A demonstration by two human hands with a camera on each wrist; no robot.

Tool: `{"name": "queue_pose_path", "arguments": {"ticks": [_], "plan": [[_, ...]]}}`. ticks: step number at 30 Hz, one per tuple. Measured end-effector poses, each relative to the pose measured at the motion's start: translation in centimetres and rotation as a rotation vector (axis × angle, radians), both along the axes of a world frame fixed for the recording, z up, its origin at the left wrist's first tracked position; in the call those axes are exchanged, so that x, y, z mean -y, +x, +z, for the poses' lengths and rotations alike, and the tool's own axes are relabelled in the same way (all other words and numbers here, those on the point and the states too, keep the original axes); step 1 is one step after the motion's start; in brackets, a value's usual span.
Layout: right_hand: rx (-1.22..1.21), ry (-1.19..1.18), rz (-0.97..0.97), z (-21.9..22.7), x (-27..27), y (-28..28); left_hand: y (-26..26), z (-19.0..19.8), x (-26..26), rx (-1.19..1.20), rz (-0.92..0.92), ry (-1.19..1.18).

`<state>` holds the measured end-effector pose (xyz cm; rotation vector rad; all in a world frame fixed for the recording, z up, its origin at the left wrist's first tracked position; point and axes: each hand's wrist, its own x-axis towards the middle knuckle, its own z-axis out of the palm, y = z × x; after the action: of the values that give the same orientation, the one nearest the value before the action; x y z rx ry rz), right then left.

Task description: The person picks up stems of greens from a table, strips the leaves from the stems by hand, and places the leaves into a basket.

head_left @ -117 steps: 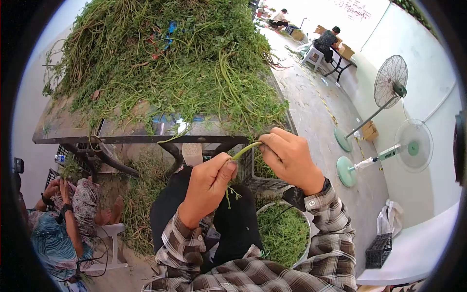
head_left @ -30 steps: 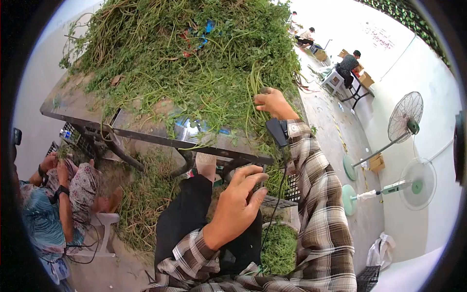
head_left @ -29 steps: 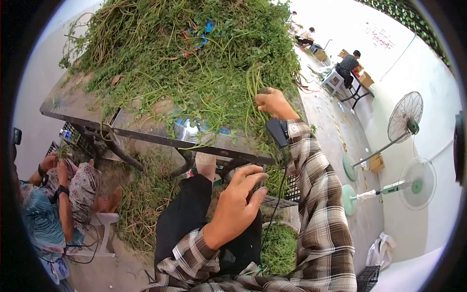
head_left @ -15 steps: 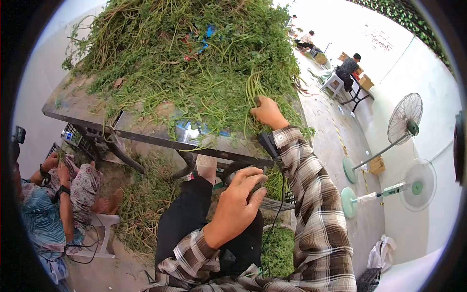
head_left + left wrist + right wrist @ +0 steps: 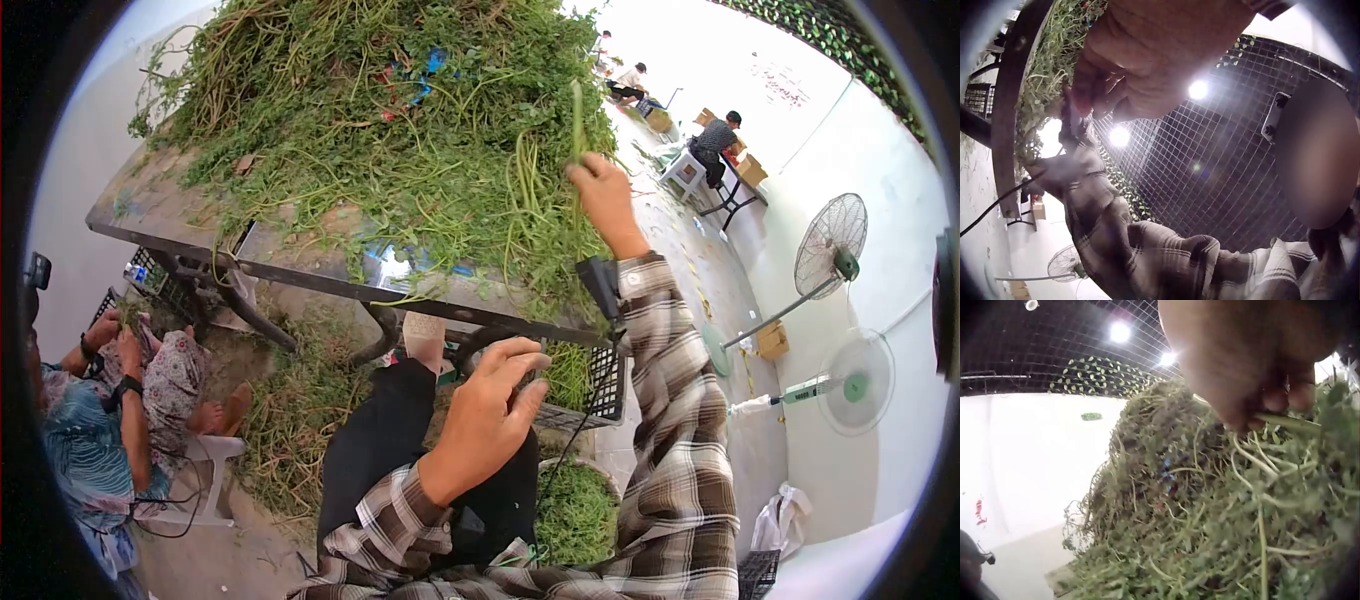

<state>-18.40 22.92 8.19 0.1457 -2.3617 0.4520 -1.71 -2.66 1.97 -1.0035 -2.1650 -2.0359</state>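
Observation:
My right hand pinches a leafy green stem, raised over the right edge of a big heap of greens. The right wrist view shows the stem between the fingertips, with more of the heap below. Held in front of the table's near edge, over the lap, my left hand has loosely bent fingers and nothing in them. From the left wrist, the left hand overlaps the greens on the table.
The table carries the heap. Below it stand a black crate of greens and a tub of small sprigs. Cut stems litter the floor. A seated person is at left, two fans at right. A cable hangs from my right wrist.
Earlier both hands held one stem between them. Then the right hand reached into the heap, and it has now risen up and right with a stem. The left hand has stayed almost still lately.

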Motion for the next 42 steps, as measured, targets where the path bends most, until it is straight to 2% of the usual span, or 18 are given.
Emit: {"name": "queue_pose_path", "arguments": {"ticks": [2, 3, 5, 7, 10, 15, 17, 18, 20, 21, 23, 25, 27, 29, 31, 33, 34, 42], "plan": [[0.03, -0.483, 0.054, 3.8, 1.2, 2.2, 0.1, 0.0, 0.0, 0.01, -0.001, 0.018], [-0.062, -0.574, 0.111, 5.3, 1.7, 3.2, 0.1, 0.0, 0.0, 0.021, 0.002, 0.029], [-0.219, -0.436, 0.074, 9.0, 1.8, 5.5, 0.1, 0.1, 0.1, 0.01, 0.01, 0.023], [-0.376, -0.447, 0.067, 11.9, 1.3, 7.3, 0.1, 0.3, 0.2, -0.001, 0.016, 0.012], [-0.529, -0.556, 0.268, 15.1, 1.9, 10.2, 0.1, 0.5, 0.3, 0.04, 0.026, 0.017], [-0.703, -0.576, 0.412, 16.0, 0.7, 12.7, 0.1, 0.6, 0.2, 0.05, 0.035, 0.006], [-0.783, -0.538, 0.383, 16.1, 0.3, 13.1, 0.1, 0.5, 0.2, 0.052, 0.038, 0.001], [-0.781, -0.541, 0.382, 15.9, -0.4, 12.8, 0.1, 0.4, 0.2, 0.052, 0.035, -0.006], [-0.438, -0.67, 0.262, 15.1, -2.3, 11.9, 0.0, 0.1, 0.0, 0.028, 0.038, -0.009], [-0.26, -0.622, 0.19, 14.2, -1.3, 11.8, -0.1, 0.1, -0.1, 0.001, 0.042, -0.007], [-0.127, -0.724, 0.3, 12.8, -1.8, 10.6, 0.1, 0.2, -0.1, 0.018, 0.034, -0.012], [-0.326, -0.646, 0.219, 13.9, -2.2, 11.4, 0.0, 0.4, -0.1, 0.046, 0.046, -0.011], [-0.613, -0.78, 0.311, 16.1, -3.2, 11.8, 0.2, 0.5, 0.2, 0.032, 0.04, -0.009], [-0.699, -0.772, 0.413, 16.9, -2.9, 12.7, 0.1, 0.4, 0.2, 0.051, 0.028, -0.018], [-0.633, -0.79, 0.391, 16.4, -2.9, 12.0, 0.0, 0.5, 0.1, 0.062, 0.009, -0.012], [-0.247, -0.724, 0.212, 14.8, -1.8, 12.2, 0.1, 0.6, 0.1, 0.059, 0.019, -0.021], [-0.182, -0.692, 0.254, 14.0, -1.4, 11.8, 0.1, 0.6, 0.1, 0.06, 0.023, -0.017], [-0.375, -0.71, 0.423, 15.3, 0.0, 15.3, -0.1, 0.5, 0.3, 0.032, 0.048, 0.016]]}}
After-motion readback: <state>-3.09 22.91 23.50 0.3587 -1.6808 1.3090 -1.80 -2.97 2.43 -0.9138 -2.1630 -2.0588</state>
